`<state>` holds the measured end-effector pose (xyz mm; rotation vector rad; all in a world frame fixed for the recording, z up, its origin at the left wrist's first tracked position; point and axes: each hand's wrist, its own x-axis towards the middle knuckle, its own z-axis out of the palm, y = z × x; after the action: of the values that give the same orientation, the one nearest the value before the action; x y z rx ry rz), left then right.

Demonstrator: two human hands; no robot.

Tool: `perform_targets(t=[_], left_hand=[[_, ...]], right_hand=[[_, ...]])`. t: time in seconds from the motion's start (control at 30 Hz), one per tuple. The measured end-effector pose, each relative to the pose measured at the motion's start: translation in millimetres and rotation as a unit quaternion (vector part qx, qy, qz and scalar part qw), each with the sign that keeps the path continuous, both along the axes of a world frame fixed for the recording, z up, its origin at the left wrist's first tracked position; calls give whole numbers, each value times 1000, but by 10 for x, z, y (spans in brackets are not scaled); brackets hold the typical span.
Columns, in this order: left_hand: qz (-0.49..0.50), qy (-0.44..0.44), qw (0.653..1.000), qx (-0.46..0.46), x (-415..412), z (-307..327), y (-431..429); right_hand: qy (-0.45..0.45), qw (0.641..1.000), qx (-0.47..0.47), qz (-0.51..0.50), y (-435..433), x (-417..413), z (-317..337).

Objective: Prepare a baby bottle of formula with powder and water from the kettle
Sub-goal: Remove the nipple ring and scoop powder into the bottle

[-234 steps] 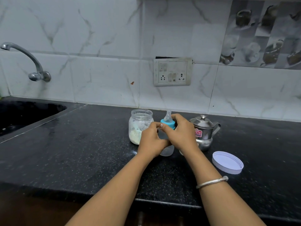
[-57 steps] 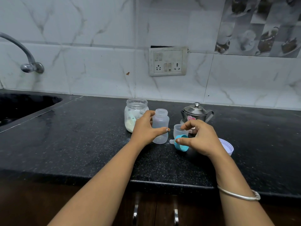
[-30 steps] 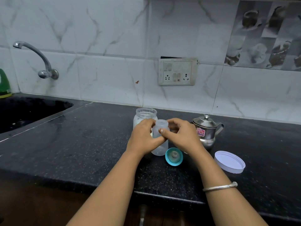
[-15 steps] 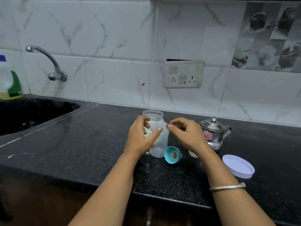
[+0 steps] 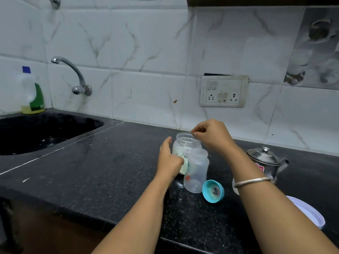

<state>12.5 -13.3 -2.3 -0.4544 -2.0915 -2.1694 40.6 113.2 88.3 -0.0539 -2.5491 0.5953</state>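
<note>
We see the open baby bottle [image 5: 196, 171] upright on the tabletop [image 5: 110, 171], mouth up, touching the front of the powder jar [image 5: 185, 147]; our left hand [image 5: 169, 160] cups the jar's side; our right hand [image 5: 212, 135] pinches at its rim; the teal cap [image 5: 213, 191] lies tilted right of the bottle, kettle [image 5: 266, 162] beyond; open tabletop spreads left of the jar.

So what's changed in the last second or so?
Both hands let go of the baby bottle. The left hand now steadies the powder jar, and the right hand has moved up over its open mouth. Bottle, blue teat cap, kettle and white lid stayed put.
</note>
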Motion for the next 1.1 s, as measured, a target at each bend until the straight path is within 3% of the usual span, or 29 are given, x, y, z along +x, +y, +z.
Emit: perform_targets(t=[0.3,0.47,0.9,1.1], left_hand=[[-102,-5,995,-22,-54,-51,4],[-99,22,995,-9,-26,-35,2],[-75,0,997,-34,-89,-102,25],[-74,4,997,-35,-113,-113,24]], right_hand=[[-128,977,172,7,-176,-426,128],[-208,947,241,-36,-276,-551,115],[-346,897,270,-56,-433,-687,135],[-345,908,234,-37,-378,-671,128]])
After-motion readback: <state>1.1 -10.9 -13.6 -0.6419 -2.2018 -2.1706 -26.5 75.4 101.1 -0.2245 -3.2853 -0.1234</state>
